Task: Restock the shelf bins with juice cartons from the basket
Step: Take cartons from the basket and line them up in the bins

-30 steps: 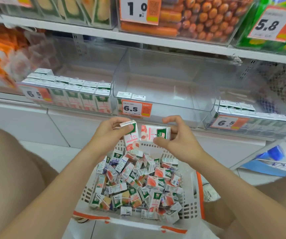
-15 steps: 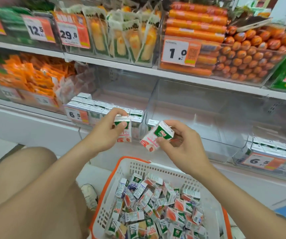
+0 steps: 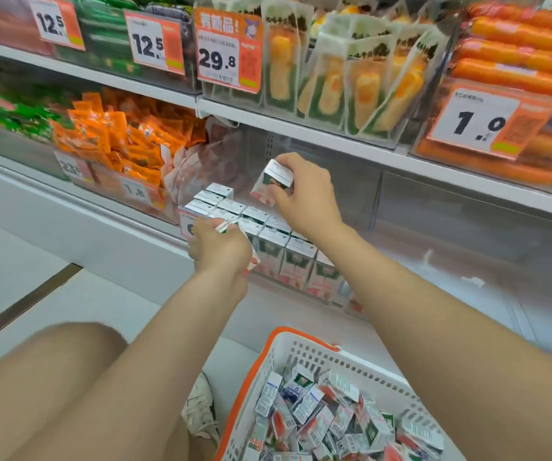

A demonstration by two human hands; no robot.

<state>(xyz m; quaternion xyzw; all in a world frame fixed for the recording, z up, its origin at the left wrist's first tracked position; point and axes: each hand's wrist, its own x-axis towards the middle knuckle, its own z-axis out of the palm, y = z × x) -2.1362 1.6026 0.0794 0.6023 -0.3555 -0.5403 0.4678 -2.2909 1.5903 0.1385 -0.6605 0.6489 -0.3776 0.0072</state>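
Having risen from the basket (image 3: 269, 367) to the shelf bin (image 3: 304, 296): right hand (image 3: 304, 194) clenched on one juice carton (image 3: 274, 183) above stocked rows, left hand (image 3: 218, 246) gripping another carton (image 3: 246, 242) at the front; placement likely next.

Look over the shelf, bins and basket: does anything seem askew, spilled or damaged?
Nothing looks damaged or spilled. The cartons in the shelf bin stand upright in neat rows, while those in the basket lie jumbled at all angles, as loose stock would. The carton in the right hand is tilted only because it is held.
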